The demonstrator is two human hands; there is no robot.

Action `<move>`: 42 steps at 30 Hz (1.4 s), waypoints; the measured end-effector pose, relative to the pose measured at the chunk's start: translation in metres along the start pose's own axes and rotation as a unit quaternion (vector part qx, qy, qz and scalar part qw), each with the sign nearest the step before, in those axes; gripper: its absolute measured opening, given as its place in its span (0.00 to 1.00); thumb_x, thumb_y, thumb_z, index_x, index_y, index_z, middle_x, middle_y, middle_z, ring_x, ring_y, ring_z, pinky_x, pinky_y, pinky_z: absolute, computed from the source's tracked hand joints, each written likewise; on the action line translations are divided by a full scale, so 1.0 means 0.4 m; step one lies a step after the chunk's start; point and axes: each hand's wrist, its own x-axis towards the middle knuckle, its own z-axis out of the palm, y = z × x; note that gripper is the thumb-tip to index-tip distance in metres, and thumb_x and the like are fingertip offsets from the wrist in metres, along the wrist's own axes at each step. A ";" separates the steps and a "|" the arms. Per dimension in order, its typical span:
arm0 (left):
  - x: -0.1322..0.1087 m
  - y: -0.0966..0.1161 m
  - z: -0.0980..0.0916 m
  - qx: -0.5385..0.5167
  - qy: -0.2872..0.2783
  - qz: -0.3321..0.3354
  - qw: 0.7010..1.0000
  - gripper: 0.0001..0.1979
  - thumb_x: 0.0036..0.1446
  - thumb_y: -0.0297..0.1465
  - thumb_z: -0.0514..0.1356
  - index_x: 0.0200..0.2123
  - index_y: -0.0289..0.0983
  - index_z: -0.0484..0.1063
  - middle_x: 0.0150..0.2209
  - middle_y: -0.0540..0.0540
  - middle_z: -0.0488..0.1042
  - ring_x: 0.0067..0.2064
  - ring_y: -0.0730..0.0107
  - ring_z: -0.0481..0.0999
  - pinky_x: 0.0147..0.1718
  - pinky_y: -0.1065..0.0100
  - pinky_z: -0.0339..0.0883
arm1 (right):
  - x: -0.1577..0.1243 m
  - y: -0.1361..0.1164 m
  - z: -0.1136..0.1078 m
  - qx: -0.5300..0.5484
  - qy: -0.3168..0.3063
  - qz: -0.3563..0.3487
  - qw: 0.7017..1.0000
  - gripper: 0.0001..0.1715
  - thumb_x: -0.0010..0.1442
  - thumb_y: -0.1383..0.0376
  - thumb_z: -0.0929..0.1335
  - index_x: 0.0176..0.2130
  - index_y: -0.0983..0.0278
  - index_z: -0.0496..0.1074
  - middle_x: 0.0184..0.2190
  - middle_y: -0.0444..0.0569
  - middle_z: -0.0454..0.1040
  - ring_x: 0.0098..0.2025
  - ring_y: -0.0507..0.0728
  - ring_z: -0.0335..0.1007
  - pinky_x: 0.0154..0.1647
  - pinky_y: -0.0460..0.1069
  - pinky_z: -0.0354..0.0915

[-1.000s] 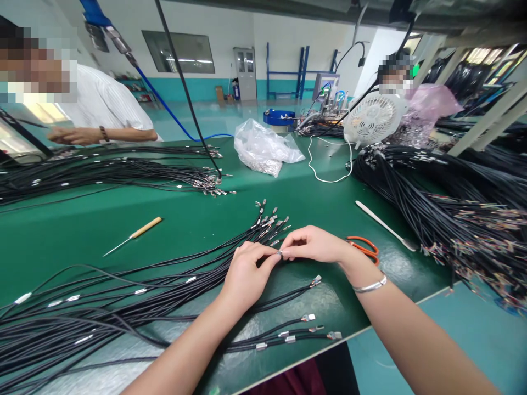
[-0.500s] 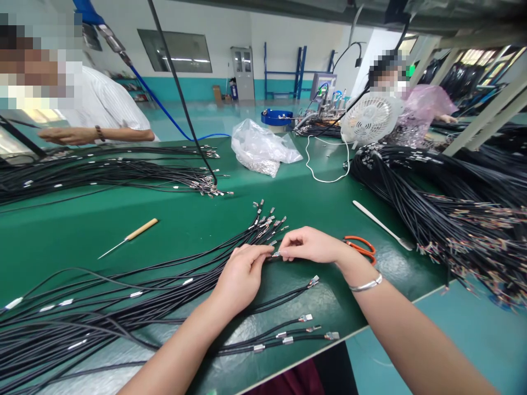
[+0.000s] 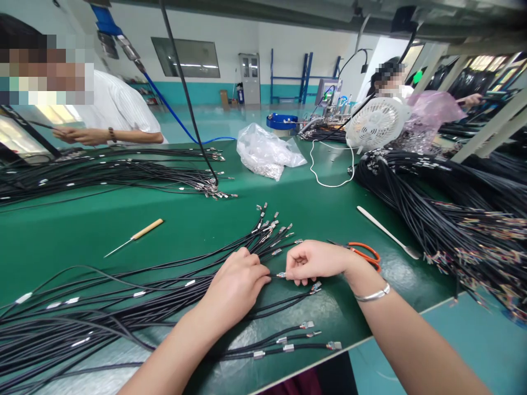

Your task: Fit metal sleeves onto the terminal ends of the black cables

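Observation:
My left hand pinches a black cable a short way behind its tip, above the bundle of black cables. At that tip sits a small metal connector, and the fingertips of my right hand are closed on its far end. A silver bracelet rings my right wrist. Below my hands, several separate cables end in metal connectors near the table's front edge. Other connector ends fan out beyond my left hand.
Orange-handled scissors lie by my right wrist, a white stick tool beyond. An awl lies left. Farther back are a plastic bag of small parts, a white fan and cable piles. Two people sit around the table.
Both hands have come slightly down toward me with the cable end, and the connector now shows more plainly between them. The view has shifted a little.

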 end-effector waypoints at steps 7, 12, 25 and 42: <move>-0.009 -0.014 -0.019 -0.014 -0.022 0.014 1.000 0.09 0.58 0.32 0.55 0.35 0.45 0.76 0.26 0.48 0.70 0.33 0.66 0.66 0.35 0.65 0.58 | 0.046 0.026 -0.004 0.004 0.174 0.001 0.985 0.16 0.54 0.58 0.70 0.39 0.66 0.69 0.25 0.46 0.71 0.25 0.52 0.68 0.18 0.43 0.65; -0.021 0.012 -0.068 -0.037 -0.098 0.048 0.993 0.08 0.57 0.33 0.56 0.32 0.45 0.76 0.25 0.50 0.71 0.33 0.67 0.68 0.37 0.66 0.59 | 0.098 0.035 0.020 0.037 0.198 -0.045 0.978 0.10 0.49 0.64 0.71 0.33 0.67 0.71 0.23 0.45 0.71 0.26 0.51 0.66 0.23 0.44 0.65; -0.042 0.041 -0.070 -0.259 -0.051 -0.099 0.959 0.08 0.57 0.34 0.56 0.38 0.44 0.74 0.34 0.52 0.72 0.34 0.74 0.71 0.34 0.73 0.64 | 0.078 0.018 0.013 0.101 0.193 -0.090 0.972 0.16 0.45 0.60 0.75 0.31 0.67 0.72 0.24 0.45 0.72 0.25 0.51 0.65 0.28 0.46 0.63; 0.020 0.035 0.051 -0.267 0.196 -0.129 0.935 0.07 0.54 0.25 0.59 0.34 0.41 0.75 0.32 0.53 0.75 0.35 0.74 0.73 0.36 0.72 0.65 | 0.029 0.001 0.000 0.129 0.125 -0.077 0.981 0.12 0.53 0.60 0.72 0.32 0.69 0.72 0.27 0.49 0.74 0.28 0.51 0.69 0.30 0.45 0.67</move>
